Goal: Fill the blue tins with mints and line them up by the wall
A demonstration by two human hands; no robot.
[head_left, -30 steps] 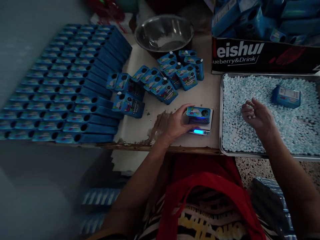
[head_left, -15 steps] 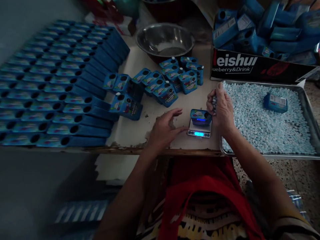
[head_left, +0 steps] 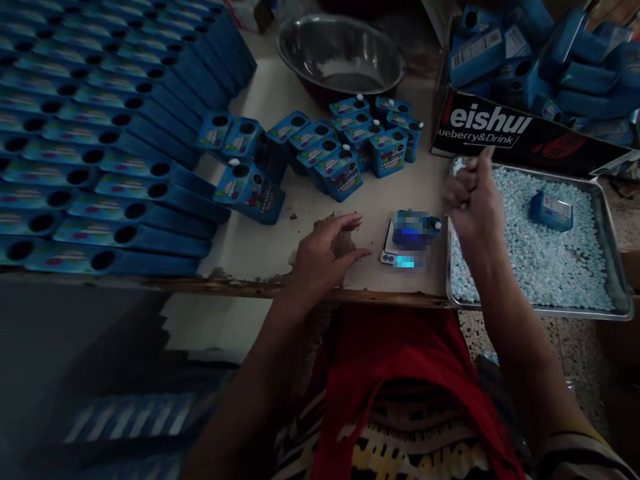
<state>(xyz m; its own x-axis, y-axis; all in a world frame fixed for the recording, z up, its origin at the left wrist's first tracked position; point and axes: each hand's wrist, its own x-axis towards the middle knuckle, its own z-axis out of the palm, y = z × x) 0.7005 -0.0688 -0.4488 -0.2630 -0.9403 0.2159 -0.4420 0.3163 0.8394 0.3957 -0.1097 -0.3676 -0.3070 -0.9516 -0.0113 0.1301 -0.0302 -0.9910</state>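
Note:
A small blue candy box [head_left: 415,228] lies on a little digital scale [head_left: 404,260] with a lit blue display near the table's front edge; both are blurred. A white pellet sits at the box's right end. My left hand [head_left: 324,257] rests on the table just left of the scale, fingers apart and holding nothing. My right hand [head_left: 473,203] hovers over the left edge of the metal tray [head_left: 530,310] of pale blue-white pellets, right of the box. Its fingers look loosely curled with one pointing up, but motion smears them.
Rows of blue boxes [head_left: 100,133] with round holes fill the left of the table. A cluster of upright boxes [head_left: 345,150] stands behind the scale, with a steel bowl [head_left: 343,57] beyond. A carton [head_left: 525,133] of blue boxes sits at the back right. One box [head_left: 551,210] lies in the tray.
My left hand let go of the box on the scale and drew back left. My right hand came from the tray to the box with pellets, then moved back right toward the tray.

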